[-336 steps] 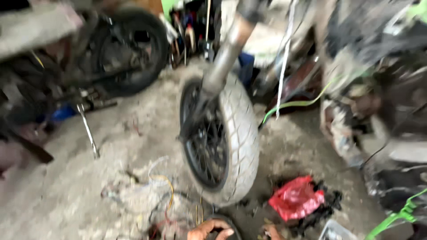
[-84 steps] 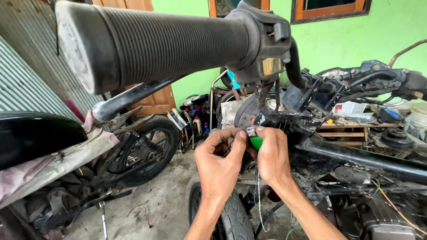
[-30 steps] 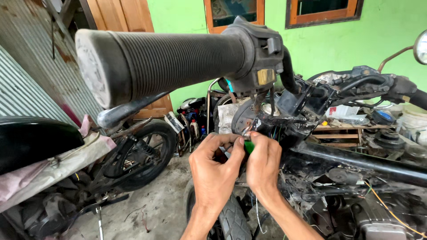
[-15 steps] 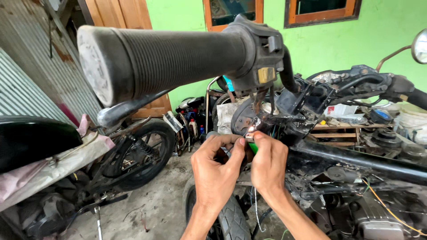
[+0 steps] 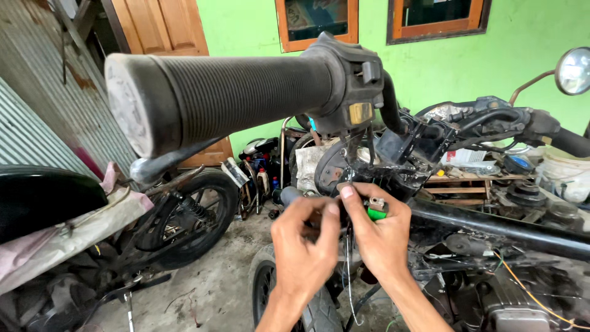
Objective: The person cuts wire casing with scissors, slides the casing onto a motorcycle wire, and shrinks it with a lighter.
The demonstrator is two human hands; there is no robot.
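Fingers (image 5: 332,212) of my left hand (image 5: 304,249) curl inward with the tips pressed together on a thin wire (image 5: 349,270) below the headlight mount, and my right hand (image 5: 381,237) pinches a small green connector (image 5: 376,213) between thumb and fingertips, just beside the left hand's tips. I cannot tell whether the wire runs into the connector.

From biggest to smallest: the black ribbed handlebar grip (image 5: 221,98) fills the upper left of my view, close to the camera, with its switch housing (image 5: 353,83) at the right end. Behind it stands the green wall (image 5: 522,55) with two wooden-framed windows and a wooden door (image 5: 166,27). A second motorcycle's rear wheel (image 5: 190,224) sits at the left on the concrete floor (image 5: 215,295). The front tyre (image 5: 319,313) of the bike I'm working on shows directly under my wrists. A round mirror (image 5: 574,71) sits at the right edge. The connector itself is near the middle of the view, just under the stripped headlight bracket (image 5: 405,154).
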